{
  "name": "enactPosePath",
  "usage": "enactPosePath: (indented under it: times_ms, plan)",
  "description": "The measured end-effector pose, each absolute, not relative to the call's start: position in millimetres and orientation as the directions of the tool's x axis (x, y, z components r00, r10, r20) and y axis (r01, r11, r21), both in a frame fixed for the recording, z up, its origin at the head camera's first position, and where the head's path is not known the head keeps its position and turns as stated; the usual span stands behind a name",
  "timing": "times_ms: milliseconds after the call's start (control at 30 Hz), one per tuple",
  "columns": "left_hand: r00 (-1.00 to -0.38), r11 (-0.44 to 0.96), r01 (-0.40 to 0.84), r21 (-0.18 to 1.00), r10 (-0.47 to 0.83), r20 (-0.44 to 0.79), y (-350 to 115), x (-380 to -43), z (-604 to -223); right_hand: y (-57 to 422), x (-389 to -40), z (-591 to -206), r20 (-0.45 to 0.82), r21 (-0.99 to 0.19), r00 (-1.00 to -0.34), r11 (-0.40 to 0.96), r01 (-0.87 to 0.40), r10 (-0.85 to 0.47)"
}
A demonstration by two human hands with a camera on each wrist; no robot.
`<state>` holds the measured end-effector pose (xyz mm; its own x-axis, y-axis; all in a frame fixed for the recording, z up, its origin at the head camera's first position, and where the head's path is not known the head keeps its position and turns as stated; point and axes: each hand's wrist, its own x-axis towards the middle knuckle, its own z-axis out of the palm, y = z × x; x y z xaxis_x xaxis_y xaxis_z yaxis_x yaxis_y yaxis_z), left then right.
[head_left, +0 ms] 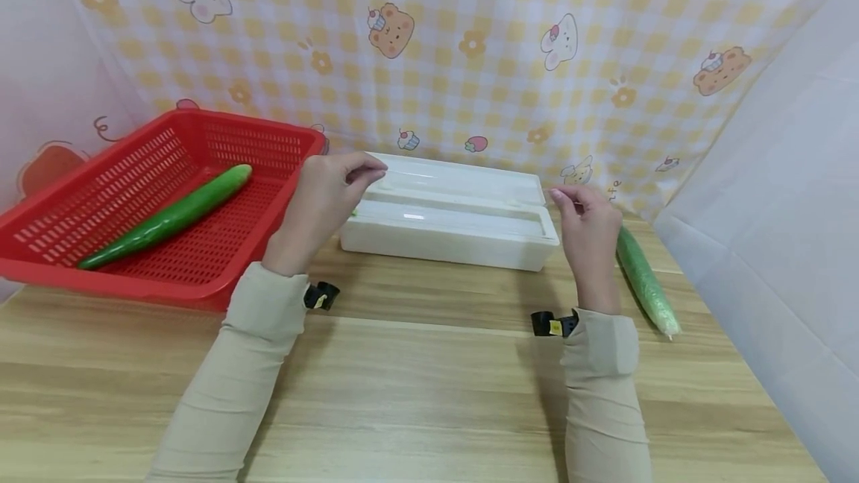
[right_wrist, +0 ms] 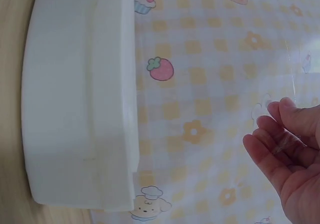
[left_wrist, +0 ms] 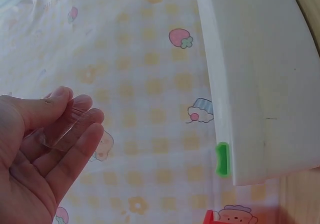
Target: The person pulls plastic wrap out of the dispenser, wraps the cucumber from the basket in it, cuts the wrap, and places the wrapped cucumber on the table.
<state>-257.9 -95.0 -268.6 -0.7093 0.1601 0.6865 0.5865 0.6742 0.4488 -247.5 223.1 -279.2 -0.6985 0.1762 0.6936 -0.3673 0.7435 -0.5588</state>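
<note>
Though clear, film (left_wrist: 57,130) in both hands (head_left: 321,188) (head_left: 590,228)

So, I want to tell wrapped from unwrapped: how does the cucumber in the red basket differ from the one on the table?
The basket cucumber looks bare, deep green and glossy; the table cucumber looks paler and appears wrapped in clear film.
In the head view, the basket cucumber's far end slants right; the table cucumber's slants left.
Shared: both are long, green and lying down.
</note>
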Motion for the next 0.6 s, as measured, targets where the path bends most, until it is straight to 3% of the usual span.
enactPosePath:
  times_ms: [600]
  plan:
    - [-0.689,0.663,0.599,0.449,0.141,0.711,-87.3,-248.2,-260.4,227.5,-239.4,-268.0,0.714,-0.564,-0.674,0.726,-0.392,0.190]
